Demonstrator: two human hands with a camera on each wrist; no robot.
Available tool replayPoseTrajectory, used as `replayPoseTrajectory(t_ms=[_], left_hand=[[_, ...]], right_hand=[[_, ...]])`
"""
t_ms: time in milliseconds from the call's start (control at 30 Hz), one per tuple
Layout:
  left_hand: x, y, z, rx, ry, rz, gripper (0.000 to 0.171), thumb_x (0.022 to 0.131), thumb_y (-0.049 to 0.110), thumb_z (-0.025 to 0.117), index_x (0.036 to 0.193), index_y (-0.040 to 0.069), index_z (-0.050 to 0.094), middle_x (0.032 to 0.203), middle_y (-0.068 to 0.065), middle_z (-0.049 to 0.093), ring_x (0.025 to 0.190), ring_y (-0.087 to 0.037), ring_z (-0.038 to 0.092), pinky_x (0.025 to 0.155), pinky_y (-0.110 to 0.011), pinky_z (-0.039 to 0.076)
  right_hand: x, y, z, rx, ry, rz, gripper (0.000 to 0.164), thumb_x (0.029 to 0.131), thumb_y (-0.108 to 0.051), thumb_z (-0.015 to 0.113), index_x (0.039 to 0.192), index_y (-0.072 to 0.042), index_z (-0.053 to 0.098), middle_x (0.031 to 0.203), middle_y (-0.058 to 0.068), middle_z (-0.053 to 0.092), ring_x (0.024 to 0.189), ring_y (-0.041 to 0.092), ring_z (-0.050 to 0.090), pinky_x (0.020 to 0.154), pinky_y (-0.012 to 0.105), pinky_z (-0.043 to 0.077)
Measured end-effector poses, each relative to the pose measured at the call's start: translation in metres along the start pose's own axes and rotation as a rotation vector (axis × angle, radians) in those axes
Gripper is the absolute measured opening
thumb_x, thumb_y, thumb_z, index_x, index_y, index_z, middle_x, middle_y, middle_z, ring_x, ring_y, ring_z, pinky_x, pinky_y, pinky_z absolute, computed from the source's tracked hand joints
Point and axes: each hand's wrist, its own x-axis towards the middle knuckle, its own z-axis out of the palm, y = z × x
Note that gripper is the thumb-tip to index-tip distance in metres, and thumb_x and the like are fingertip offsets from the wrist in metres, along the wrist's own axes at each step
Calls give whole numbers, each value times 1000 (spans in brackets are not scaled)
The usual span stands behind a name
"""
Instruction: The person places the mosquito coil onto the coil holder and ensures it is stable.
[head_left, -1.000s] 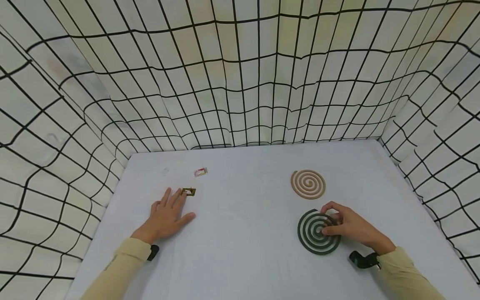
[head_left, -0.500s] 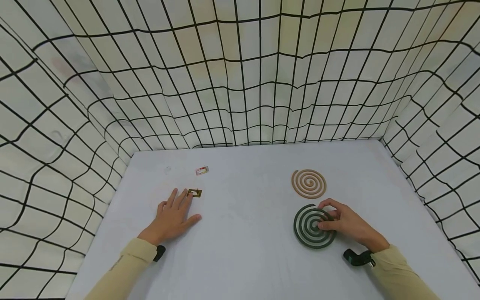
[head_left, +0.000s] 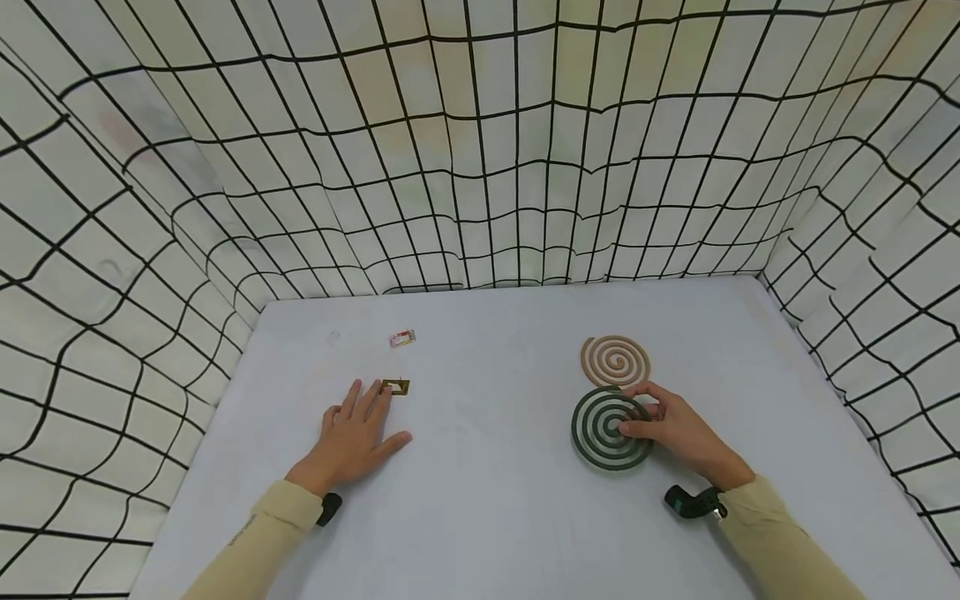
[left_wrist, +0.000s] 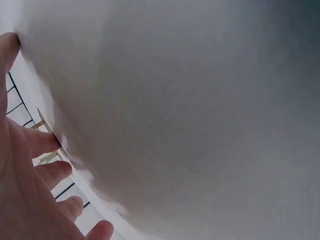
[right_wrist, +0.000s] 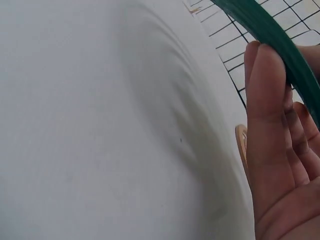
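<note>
My right hand (head_left: pixel 678 433) pinches a green mosquito coil (head_left: pixel 611 426) between thumb and fingers. The coil hangs flat above the white table and casts a curved shadow there; in the right wrist view its green rim (right_wrist: pixel 277 40) shows close up by the thumb. Just beyond it lies a tan mosquito coil (head_left: pixel 616 361), slightly overlapped by the green one in the head view. At the left, my left hand (head_left: pixel 352 437) rests palm down, fingers spread. Its index fingertip touches a small brass-coloured metal stand (head_left: pixel 401 387) with an upright prong.
A small red and white packet (head_left: pixel 402 337) lies behind the metal stand. White walls covered by black netting (head_left: pixel 517 158) rise at the back and both sides of the table (head_left: pixel 480 500).
My right hand has carried the green coil leftward and away from me, up to the tan coil. My left hand has slid a little right, and the metal stand has shifted right with it.
</note>
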Motion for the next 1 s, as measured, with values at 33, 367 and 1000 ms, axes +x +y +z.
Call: replayPoseTrajectory(t_ms=[33,367,1000], left_hand=[[0,1,0,1,4,0,90,99,61,57,159,-2,34,168,-27,28,157,-53,15,109,-70,26],[-4,13,0,45,-20,-51,83,102,56,56,161,2,32,170,-25,27,159,-52,15,111,-72,29],[-12,31,8,6,-62,-40,85,101,58,55,162,4,31,171,-23,25,160,-50,10,112,-70,27]], right_hand=[[2,-1,1,3,6,-2,62,89,-20,82,138,-4,47,100,5,77,88,9,71,79,23,54],[12,-8,13,80,62,3,61,89,-16,81,136,0,46,93,-2,73,82,3,67,72,21,51],[23,-9,38,306,-24,-38,58,94,-6,74,141,15,47,107,-7,73,91,3,72,81,20,58]])
